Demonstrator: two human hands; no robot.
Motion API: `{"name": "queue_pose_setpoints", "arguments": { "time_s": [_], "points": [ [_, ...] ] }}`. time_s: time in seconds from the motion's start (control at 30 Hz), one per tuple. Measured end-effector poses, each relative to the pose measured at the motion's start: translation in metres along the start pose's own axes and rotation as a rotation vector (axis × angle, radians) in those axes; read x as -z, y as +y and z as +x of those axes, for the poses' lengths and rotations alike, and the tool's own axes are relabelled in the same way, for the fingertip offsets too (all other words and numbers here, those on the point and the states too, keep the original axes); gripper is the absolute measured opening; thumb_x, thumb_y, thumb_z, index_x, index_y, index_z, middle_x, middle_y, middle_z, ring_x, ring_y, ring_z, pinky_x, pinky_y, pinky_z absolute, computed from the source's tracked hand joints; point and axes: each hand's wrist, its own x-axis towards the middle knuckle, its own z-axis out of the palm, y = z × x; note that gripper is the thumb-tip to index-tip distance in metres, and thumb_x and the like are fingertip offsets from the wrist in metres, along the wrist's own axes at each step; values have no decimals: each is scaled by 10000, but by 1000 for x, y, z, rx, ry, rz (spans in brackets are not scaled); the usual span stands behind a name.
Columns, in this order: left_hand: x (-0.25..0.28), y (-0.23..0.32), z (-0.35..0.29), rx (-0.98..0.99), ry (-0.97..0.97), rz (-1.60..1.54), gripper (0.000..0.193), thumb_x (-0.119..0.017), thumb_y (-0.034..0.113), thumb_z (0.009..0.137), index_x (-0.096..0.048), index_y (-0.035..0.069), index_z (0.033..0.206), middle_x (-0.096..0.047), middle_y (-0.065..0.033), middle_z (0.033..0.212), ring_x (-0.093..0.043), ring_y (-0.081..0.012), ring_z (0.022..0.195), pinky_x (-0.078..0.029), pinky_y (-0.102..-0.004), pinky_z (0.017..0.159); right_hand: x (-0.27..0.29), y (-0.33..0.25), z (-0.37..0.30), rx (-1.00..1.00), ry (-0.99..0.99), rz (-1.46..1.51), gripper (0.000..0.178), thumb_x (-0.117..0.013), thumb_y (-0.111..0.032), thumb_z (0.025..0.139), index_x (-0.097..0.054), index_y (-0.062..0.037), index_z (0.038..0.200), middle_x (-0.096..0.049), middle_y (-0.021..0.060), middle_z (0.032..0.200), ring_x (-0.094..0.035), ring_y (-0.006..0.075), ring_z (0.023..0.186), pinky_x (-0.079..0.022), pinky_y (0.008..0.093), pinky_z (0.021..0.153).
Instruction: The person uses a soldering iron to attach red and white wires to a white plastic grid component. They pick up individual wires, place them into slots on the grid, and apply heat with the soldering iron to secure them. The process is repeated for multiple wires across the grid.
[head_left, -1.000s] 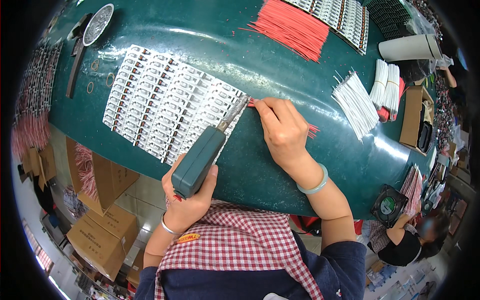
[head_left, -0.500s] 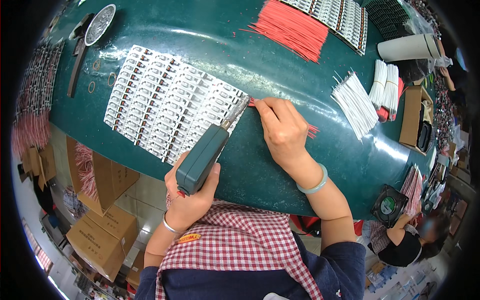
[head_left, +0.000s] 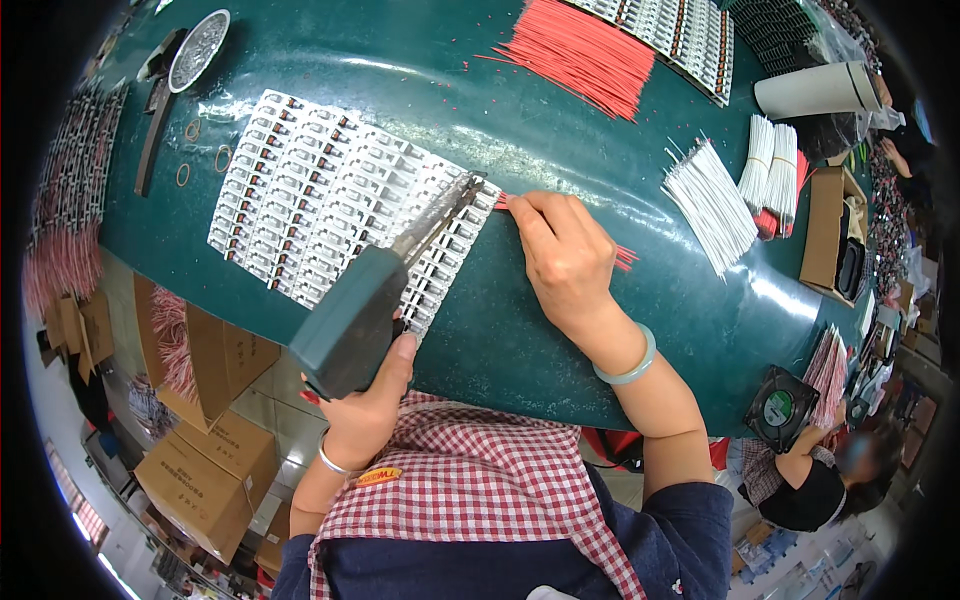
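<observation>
My left hand (head_left: 372, 415) is closed round the grip of a dark green soldering gun (head_left: 350, 322). The gun's long metal nose points up and to the right, its tip over the far right corner of a sheet of white parts (head_left: 300, 190) set in rows. My right hand (head_left: 568, 262) pinches a few thin red wires (head_left: 502, 202) at that corner. Their short ends reach the sheet's edge, and the tails (head_left: 626, 258) stick out past the right side of the hand. Whether the wire ends touch the parts is too small to tell.
Far back lie a pile of red wires (head_left: 580, 58) and another parts sheet (head_left: 690, 50). White wires (head_left: 710, 210) and a cardboard box (head_left: 835, 235) are on the right. A small fan (head_left: 780, 408) stands near a co-worker (head_left: 815, 480). A metal dish (head_left: 200, 50) sits far left.
The soldering gun has swung left and tilted, its tip drawing back from the wire ends to over the sheet. My left hand shifted slightly left and down. My right hand stays nearly still.
</observation>
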Motion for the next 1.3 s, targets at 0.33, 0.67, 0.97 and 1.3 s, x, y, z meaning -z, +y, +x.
{"name": "queue_pose_setpoints", "arguments": {
  "time_s": [0.33,0.67,0.97,1.3],
  "points": [
    [2,0,-1,32,-20,-14,257,-748,24,881,-687,-51,1119,-694,-54,826,-618,-93,632,-496,-249,557,-2,-2,-2,-10,56,33,237,-705,-2,709,-707,-2,946,-656,55,899,-625,204,754,-494,322,624],
    [7,-13,-3,-222,-37,283,177,-775,35,830,-718,-38,981,-710,-94,839,-660,-161,692,-526,-284,644,0,-8,-9,-5,29,101,242,-711,12,710,-699,12,952,-658,77,890,-623,219,754,-497,326,608],
    [3,-12,6,-353,-111,313,159,-747,-13,808,-698,-35,957,-675,-108,861,-637,-179,702,-515,-295,642,1,-9,-8,7,-18,69,257,-691,7,708,-694,23,964,-648,86,904,-607,220,747,-501,328,620],
    [2,-14,1,-325,-64,355,181,-752,-12,802,-701,-45,972,-689,-106,864,-652,-167,690,-519,-287,621,1,-9,-8,16,-23,39,253,-690,-8,708,-697,26,959,-638,81,894,-599,217,743,-494,326,616]
  ]
}}
